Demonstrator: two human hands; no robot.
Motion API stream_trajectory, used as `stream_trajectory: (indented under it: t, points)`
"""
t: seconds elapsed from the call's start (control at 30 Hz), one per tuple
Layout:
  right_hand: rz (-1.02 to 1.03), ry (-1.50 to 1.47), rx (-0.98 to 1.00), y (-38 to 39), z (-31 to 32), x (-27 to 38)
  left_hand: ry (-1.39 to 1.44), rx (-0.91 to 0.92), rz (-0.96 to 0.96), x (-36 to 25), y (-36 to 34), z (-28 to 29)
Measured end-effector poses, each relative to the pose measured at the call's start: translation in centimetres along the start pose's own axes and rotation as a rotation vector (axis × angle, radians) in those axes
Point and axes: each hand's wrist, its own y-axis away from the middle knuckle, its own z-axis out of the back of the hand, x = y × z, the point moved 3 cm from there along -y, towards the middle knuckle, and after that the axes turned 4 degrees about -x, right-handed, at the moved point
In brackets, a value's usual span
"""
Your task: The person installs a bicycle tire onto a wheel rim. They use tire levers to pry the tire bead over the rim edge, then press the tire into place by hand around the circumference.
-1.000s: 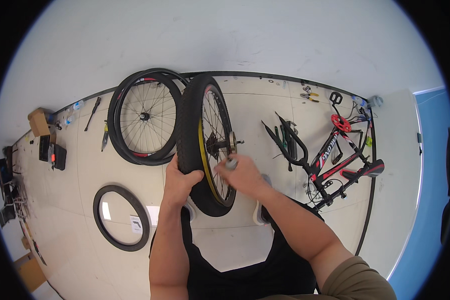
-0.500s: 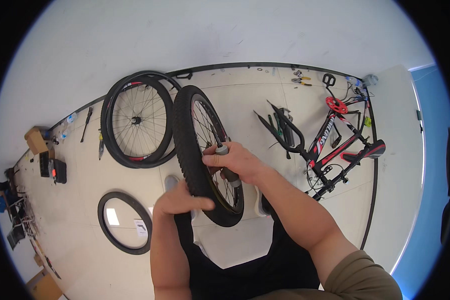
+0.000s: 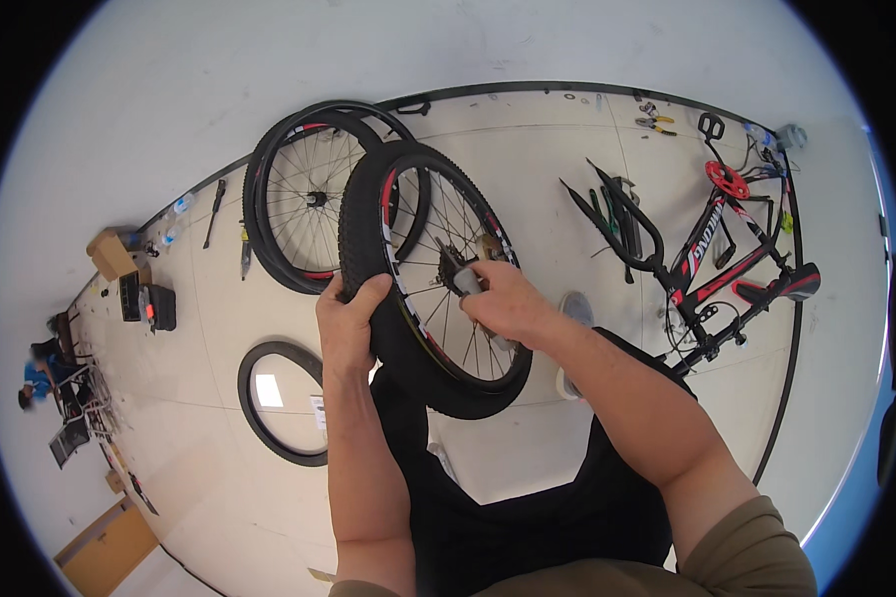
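A bicycle wheel (image 3: 362, 224) with a thick black knobby tyre and a red, white and black rim leans upright between my legs. My left hand (image 3: 350, 316) is closed around the tyre's left side, thumb over the sidewall and fingers partly hidden. In front of the spokes, my right hand (image 3: 508, 303) is wrapped around a grey tool (image 3: 467, 281) with rounded ends, close to the hub and sprockets (image 3: 452, 269). Its exact kind does not show, as my fingers cover the middle.
Another spoked wheel (image 3: 317, 199) lies with tyres behind, at far left. A loose tyre (image 3: 254, 410) is on the floor at left. The black and red bicycle frame (image 3: 712, 239) lies at right, near yellow-handled pliers (image 3: 655, 120). A person (image 3: 36, 383) sits at far left.
My left hand has moved up the tyre and now grips its side. The wheel has turned to show more of its rim face. My right hand still holds the grey tool.
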Motion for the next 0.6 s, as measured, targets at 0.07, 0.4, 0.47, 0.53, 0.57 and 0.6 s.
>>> stream_trajectory:
  t: [0.07,0.4,0.47,0.53,0.57,0.6]
  points:
    - [0.07,-0.138,0.054,0.2,0.0,0.3,0.012,0.079,-0.033,-0.3,0.2,-0.5]
    - [0.214,0.418,-0.078,0.6,1.5,1.0,-0.102,0.225,0.149,-1.0,1.2,-2.1]
    - [0.203,0.437,-0.098,0.2,1.6,0.4,-0.113,0.18,0.144,-1.0,1.0,-2.4]
    - [0.173,0.469,-0.113,0.4,2.0,0.4,-0.118,0.203,0.108,-0.7,0.6,-2.1]
    - [0.159,0.485,-0.119,0.6,2.2,0.7,-0.12,0.213,0.09,-0.7,0.5,-1.9]
    - [0.181,0.477,-0.108,0.7,2.1,1.2,-0.125,0.172,0.092,-0.5,0.6,-1.9]
